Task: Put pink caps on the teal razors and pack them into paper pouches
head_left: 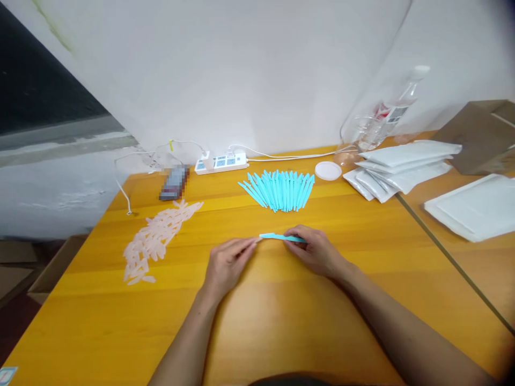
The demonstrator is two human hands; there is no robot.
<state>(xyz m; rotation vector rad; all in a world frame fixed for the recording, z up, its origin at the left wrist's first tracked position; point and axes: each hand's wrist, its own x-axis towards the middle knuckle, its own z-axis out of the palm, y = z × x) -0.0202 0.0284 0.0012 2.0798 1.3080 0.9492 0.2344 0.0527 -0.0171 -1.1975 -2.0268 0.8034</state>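
Observation:
My right hand (314, 249) is closed on the handle of a light-blue eyebrow razor (277, 236), whose narrow, pale end points left. At that end, the fingertips of my left hand (227, 265) pinch a small pale pink cap (258, 239); whether the cap touches the razor I cannot tell. Beyond both hands, several more blue razors (284, 190) lie side by side in a fan. A loose heap of pale pink caps (153, 238) spreads over the table to the left of my left hand.
Along the wall sit a white power strip (221, 162) with cords and a blurred dark phone-like device (174, 182). A round white lid (328, 171), plastic bottle (392, 115), white padded envelopes (406, 163) and cardboard box (470, 136) stand rightward. A seam crosses the wooden table (281, 332).

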